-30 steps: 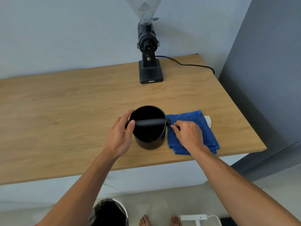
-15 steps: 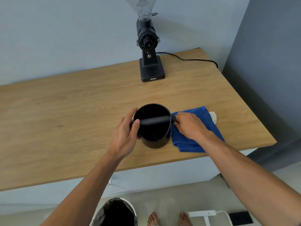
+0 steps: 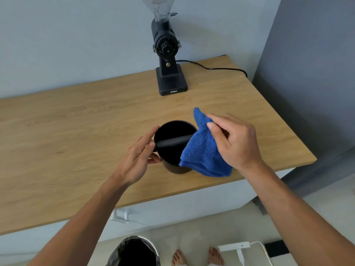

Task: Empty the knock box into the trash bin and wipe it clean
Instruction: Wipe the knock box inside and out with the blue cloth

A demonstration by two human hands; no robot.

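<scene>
The black knock box (image 3: pixel 169 148) stands upright near the front edge of the wooden table (image 3: pixel 76 143), its knock bar across the mouth. My left hand (image 3: pixel 138 156) holds the box's left side, thumb under the bar's end, fingers along the rim. My right hand (image 3: pixel 234 143) pinches a blue cloth (image 3: pixel 201 150) and holds it lifted off the table; the cloth hangs over the box's right rim and hides that side. A trash bin (image 3: pixel 134 252) with a black liner stands on the floor below the table edge.
A black coffee grinder (image 3: pixel 169 60) stands at the table's back, its cable (image 3: pixel 215 68) running right toward a grey wall (image 3: pixel 311 73). On the floor lie a white device (image 3: pixel 236 248) with a cord and a dark flat object (image 3: pixel 276 248). My bare feet show beside the bin.
My right hand has picked the blue cloth up off the table and raised it over the box's right rim. My left hand stays on the box's left side.
</scene>
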